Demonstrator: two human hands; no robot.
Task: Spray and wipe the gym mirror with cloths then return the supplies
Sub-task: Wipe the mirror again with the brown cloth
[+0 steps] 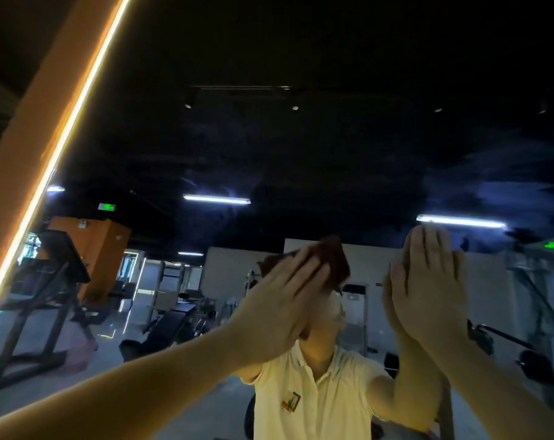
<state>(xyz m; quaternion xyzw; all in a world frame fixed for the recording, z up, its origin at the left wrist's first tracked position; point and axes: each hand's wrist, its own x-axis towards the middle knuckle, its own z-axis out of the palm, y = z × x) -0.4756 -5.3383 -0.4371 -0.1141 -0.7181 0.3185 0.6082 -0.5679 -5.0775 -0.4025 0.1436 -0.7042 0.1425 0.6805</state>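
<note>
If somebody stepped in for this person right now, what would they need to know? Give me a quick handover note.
Left hand: flat, straight fingers pressing the reddish-brown cloth against the mirror.
Right hand: flat, fingers straight, apparently on the glass; I cannot tell whether a cloth lies under it.
Spray bottle: not in view.
Done: wiping is under way.
Left: hazy streaks show on the upper right of the glass, so probably clear those, finish wiping, then return the supplies.

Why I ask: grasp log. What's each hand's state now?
Left hand: open, pressing dark red cloth on mirror.
Right hand: open, flat against the mirror.
</note>
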